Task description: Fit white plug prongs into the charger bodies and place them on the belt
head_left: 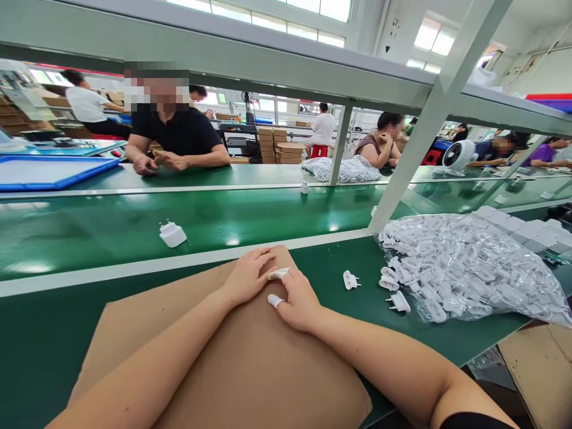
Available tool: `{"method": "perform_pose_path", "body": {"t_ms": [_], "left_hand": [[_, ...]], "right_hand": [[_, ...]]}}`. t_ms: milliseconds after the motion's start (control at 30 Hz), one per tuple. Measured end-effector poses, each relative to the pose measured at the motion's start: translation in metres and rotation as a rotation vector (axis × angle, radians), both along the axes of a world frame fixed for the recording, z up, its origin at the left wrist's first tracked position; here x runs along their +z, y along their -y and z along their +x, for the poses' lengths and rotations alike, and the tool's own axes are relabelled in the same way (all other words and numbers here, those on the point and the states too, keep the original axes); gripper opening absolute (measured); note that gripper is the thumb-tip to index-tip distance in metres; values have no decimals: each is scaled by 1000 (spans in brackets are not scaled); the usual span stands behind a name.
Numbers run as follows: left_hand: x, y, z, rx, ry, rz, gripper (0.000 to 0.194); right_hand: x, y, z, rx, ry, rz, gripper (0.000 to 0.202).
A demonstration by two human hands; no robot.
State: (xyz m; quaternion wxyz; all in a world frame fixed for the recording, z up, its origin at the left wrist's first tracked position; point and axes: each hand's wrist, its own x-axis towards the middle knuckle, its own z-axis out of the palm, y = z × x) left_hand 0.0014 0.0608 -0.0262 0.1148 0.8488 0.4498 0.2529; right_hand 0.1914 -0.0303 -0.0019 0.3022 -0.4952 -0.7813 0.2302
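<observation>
A brown cardboard sheet (250, 357) lies on the green bench in front of me. My left hand (250, 275) rests flat near its far edge, fingers stretched out and holding nothing. Beside it, my right hand (298, 298) lies on the cardboard with thumb and fingers apart, also without an object; white covers are on the thumb and a finger. The fingertips of both hands nearly meet. To the right are loose white plug pieces (351, 280) and a large clear bag of white plug parts (473, 268).
Beyond a pale rail (111, 271), a white charger (172, 234) and a smaller one (304, 186) sit on the green conveyor (250, 217). A slanted metal post (402, 179) rises at right. A person in black (176, 134) sits opposite, near a blue-rimmed tray (58, 186).
</observation>
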Motion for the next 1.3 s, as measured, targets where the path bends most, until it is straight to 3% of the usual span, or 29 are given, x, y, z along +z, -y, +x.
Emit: {"method": "perform_pose_path", "body": {"t_ms": [300,800,1033,1300], "left_hand": [[7,2,2,-9,-31,-7,47],[3,-2,1,-19,-41,22,44],[19,2,8,-22,-98,41,40],[36,-3,5,8,-282,-27,53]], "right_hand": [[0,-4,2,20,21,-34,49],[-1,-7,3,20,58,-11,48],[-14,-16,8,95,10,149,44],[-28,-40,15,128,71,232,50]]}}
